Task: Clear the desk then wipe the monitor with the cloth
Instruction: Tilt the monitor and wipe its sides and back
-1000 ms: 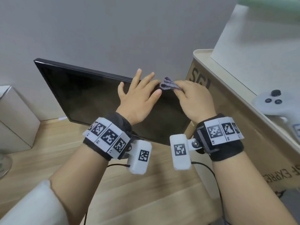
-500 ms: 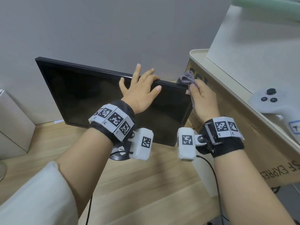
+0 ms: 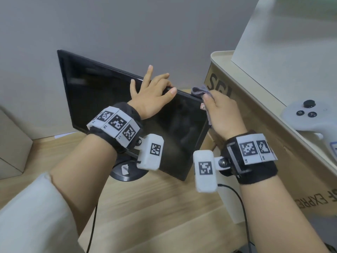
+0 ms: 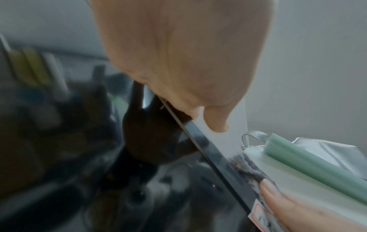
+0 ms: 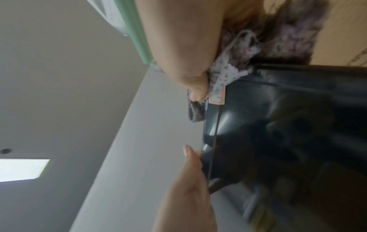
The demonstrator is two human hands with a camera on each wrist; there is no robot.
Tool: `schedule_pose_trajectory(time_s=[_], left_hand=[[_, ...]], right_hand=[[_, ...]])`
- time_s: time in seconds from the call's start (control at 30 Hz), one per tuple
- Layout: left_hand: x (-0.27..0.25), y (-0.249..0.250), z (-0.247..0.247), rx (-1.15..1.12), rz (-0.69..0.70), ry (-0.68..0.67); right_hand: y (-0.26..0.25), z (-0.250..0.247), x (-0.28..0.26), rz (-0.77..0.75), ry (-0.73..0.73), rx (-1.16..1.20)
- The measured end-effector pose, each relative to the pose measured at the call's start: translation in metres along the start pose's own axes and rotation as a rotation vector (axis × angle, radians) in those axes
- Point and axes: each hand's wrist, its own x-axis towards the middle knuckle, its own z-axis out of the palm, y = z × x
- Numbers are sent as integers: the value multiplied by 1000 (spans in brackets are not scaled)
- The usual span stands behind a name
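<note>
Cloth (image 3: 198, 90) farther right, between right fingers (image 3: 207, 96)

The cardboard box (image 3: 273, 143) at the right shows big letters "SF" near its top and "F EXPRE" upside down at the lower right. The white game controller (image 3: 310, 121) has buttons marked "B" and "A". The sticker (image 3: 202, 106) on the screen (image 3: 109, 99) is too small to read.

Black fabric wristbands (image 3: 259, 172) behind left hand (image 3: 151, 95) & right hand (image 3: 222, 114), each w/ white sq. marker tags (image 3: 117, 123), white cam pod (image 3: 149, 161) w/ tag, black cable (image 3: 244, 207). White sleeve (image 3: 32, 216) on L forearm.
</note>
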Motion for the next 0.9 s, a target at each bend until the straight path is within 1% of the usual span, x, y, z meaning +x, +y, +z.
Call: schedule_pose_trajectory(time_s=[0.27,0.37,0.5,0.63,0.8,0.83,0.9], left_hand=[[-38,-4,-3,-36,42,15],[-54,-10,-8,-48,60,17],[-80,-19,-18,-113,20,20],[-103,-23,-32,-168,0,-4],[-125,-31,-48,-255,-42,-75],[-129,-33,-49,-281,-65,-73],[-140,-35,-51,-317,-87,-71]], right_hand=[[-35,-5,-53,-72,-96,-71],[-51,-5,-74,-108,-146,-50],[-77,3,-100,-180,-222,10],[-101,12,-119,-237,-224,25],[-117,31,-134,-241,-260,215],[-117,35,-133,-242,-290,274],[-112,41,-126,-221,-411,445]])
